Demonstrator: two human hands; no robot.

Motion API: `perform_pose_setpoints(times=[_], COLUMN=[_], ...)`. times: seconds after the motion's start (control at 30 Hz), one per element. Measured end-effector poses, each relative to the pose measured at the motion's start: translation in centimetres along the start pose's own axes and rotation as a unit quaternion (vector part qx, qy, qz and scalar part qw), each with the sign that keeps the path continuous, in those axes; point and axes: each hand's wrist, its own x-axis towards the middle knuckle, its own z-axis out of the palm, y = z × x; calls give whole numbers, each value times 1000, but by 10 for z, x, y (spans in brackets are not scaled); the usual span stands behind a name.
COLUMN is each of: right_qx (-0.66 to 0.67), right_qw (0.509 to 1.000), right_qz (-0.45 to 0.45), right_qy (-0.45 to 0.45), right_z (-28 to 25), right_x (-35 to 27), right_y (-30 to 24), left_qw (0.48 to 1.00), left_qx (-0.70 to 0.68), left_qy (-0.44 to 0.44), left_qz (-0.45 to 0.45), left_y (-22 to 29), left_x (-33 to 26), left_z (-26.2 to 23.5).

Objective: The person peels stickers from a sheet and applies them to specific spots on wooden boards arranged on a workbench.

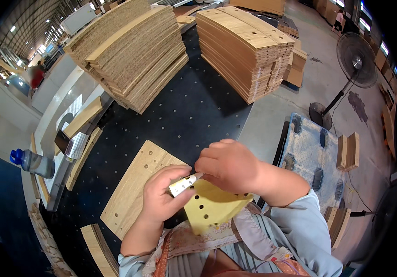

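Note:
My left hand [161, 191] pinches a yellow sheet [217, 207] with dark round holes, which looks like perforated sandpaper. A white printed strip [183, 184] shows between that thumb and fingers; it seems to be the sheet's turned-over edge. My right hand [231, 166] is closed at the sheet's upper edge, its fingertips mostly hidden beneath the knuckles. The sheet hangs in front of my apron [189, 241]. Under and beside my left hand, a curved wooden panel [136, 189] with small holes lies flat on the black dotted table [184, 115].
Tall stacks of curved boards stand at the far left [134, 55] and far right [235, 51]. A loose curved piece [97, 247] lies near left. On the left ledge are a water bottle [34, 162] and a phone [63, 141]. A fan [356, 62] and a blue pallet [311, 157] stand right.

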Motion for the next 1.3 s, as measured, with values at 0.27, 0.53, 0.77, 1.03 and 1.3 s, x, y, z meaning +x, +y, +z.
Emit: perform_pose_setpoints(times=[0.27, 0.53, 0.77, 1.03, 1.3], right_qx=[42, 156, 175, 219, 244], right_qw=[999, 986, 982, 973, 964], right_qz=[23, 27, 46, 52, 98], right_qy=[14, 42, 47, 39, 22], right_z=[4, 4, 5, 0, -13], right_x=[-3, -4, -6, -14, -17], right_y=[2, 13, 12, 19, 23], left_qw=[998, 998, 996, 997, 997], left_qx=[56, 44, 87, 71, 64], left_qy=[6, 1, 33, 21, 25], left_qz=[-6, -45, 2, -24, -34], left_y=[-1, 1, -2, 8, 3], left_x=[5, 11, 13, 20, 25], left_z=[1, 3, 8, 17, 20])
